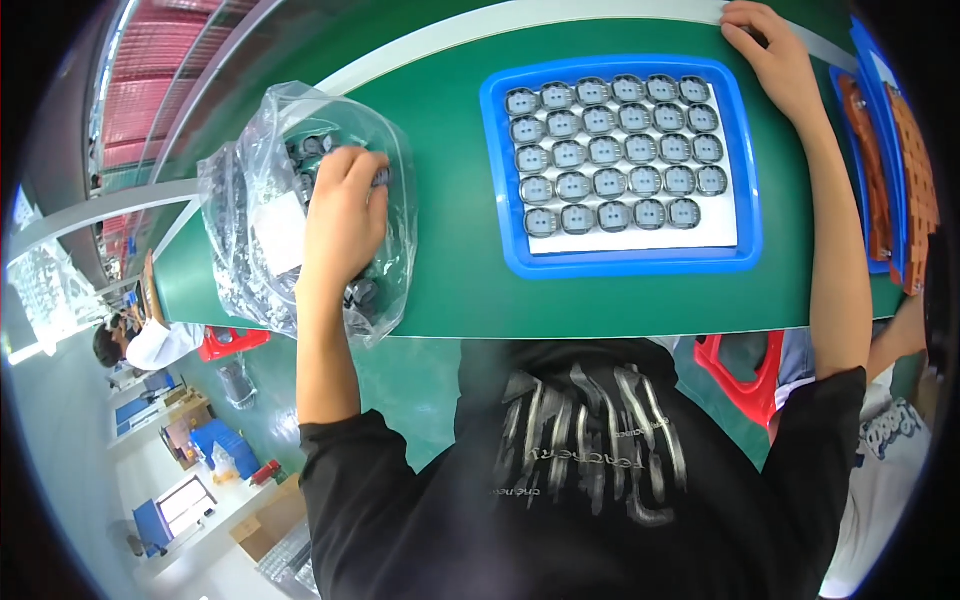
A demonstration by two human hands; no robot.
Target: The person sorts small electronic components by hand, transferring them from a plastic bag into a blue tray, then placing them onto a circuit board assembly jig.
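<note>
My left hand [345, 210] is over the mouth of a clear plastic bag [395, 255] at the left, its fingers and thumb pinched on a small dark grey plastic part [380, 177]. More loose grey parts lie in the bag, partly hidden by the film and my hand. Right of the bag, a blue tray [500, 170] holds a white sheet [640, 240] with rows of rounded grey plastic pieces [605, 151]; the nearest row stops short of the right side. My right hand [772, 50] rests at the table's far edge beyond the tray, fingers loosely bent and apart, holding nothing.
The green table [450, 200] has a pale strip along its far side. At the right stand blue trays [870, 60] with orange-brown pieces [912, 190]. Red stools [745, 375] are below the table edge. Other people sit at far left and close on the right.
</note>
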